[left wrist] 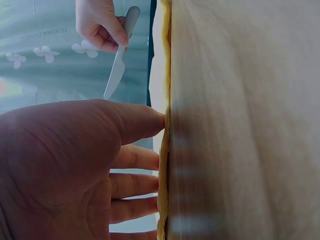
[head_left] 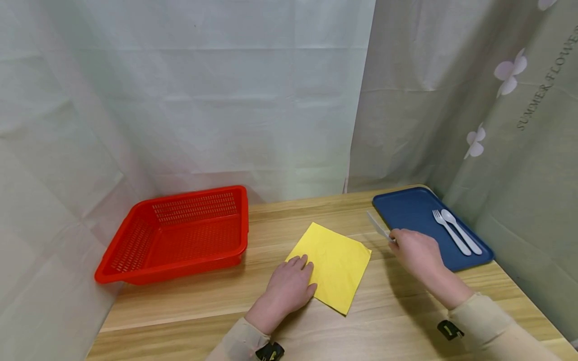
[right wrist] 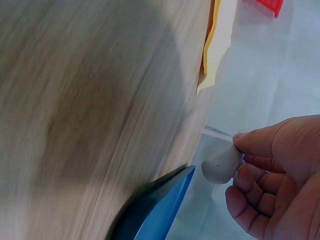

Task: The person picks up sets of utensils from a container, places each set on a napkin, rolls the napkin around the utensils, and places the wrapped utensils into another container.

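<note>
A white plastic knife (left wrist: 116,73) is pinched by its handle between the thumb and fingers of my right hand (head_left: 416,251). In the head view its blade points up and left, over the wood between the yellow cloth and the blue tray. My left hand (head_left: 291,287) rests with spread, straight fingers on the left edge of the folded yellow cloth (head_left: 339,265). On the blue tray (head_left: 397,205) lie a white fork (head_left: 453,233) and a white spoon (head_left: 462,233), side by side, near its right edge.
A red plastic basket (head_left: 176,271) with perforated walls stands at the left of the wooden table (head_left: 198,311). Pale curtains (head_left: 226,100) hang close behind the table and along both sides.
</note>
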Demonstrator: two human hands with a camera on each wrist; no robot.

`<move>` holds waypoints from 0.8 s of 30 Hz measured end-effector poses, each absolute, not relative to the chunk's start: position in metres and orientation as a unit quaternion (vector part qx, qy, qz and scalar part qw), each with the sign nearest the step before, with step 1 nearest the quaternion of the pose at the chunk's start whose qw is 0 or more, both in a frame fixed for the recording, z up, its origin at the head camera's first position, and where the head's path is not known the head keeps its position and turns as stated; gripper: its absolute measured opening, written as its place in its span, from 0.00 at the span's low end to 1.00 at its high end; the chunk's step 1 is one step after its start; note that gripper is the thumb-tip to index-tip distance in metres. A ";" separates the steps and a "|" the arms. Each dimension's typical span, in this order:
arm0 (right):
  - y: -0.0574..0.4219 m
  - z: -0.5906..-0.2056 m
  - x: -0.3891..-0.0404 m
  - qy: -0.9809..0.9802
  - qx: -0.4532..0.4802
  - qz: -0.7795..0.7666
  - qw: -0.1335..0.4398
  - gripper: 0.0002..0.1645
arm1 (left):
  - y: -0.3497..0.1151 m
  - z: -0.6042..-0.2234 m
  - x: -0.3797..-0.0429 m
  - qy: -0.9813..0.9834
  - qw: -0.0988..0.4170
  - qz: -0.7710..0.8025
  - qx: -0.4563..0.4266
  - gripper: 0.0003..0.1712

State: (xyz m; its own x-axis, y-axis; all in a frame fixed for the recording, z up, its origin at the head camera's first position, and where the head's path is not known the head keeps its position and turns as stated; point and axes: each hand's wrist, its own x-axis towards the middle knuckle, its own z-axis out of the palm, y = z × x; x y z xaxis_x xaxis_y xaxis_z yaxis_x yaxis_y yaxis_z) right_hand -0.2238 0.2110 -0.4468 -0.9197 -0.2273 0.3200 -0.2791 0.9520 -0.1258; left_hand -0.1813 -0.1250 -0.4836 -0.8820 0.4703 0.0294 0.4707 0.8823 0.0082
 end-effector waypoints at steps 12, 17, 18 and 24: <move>0.198 -0.446 -0.218 -0.974 0.135 0.097 0.151 0.07 | -0.125 -0.482 -0.181 -0.969 0.016 -0.007 -0.244 0.31; 0.193 -0.445 -0.217 -0.975 0.136 0.106 0.142 0.06 | -0.126 -0.482 -0.180 -0.969 0.019 -0.008 -0.246 0.31; 0.192 -0.445 -0.217 -0.975 0.136 0.107 0.142 0.06 | -0.126 -0.482 -0.180 -0.969 0.018 -0.009 -0.246 0.31; 0.183 -0.444 -0.219 -0.972 0.139 0.110 0.151 0.05 | -0.125 -0.481 -0.180 -0.970 0.011 -0.010 -0.244 0.31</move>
State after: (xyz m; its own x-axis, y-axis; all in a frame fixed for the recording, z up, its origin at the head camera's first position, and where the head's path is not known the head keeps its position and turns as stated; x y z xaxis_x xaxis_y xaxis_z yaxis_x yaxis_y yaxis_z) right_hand -0.2192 0.1834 -0.4443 -0.9157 -0.2363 0.3249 -0.3031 0.9372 -0.1724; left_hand -0.1804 -0.1250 -0.4814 -0.8803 0.4736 0.0269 0.4740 0.8804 0.0132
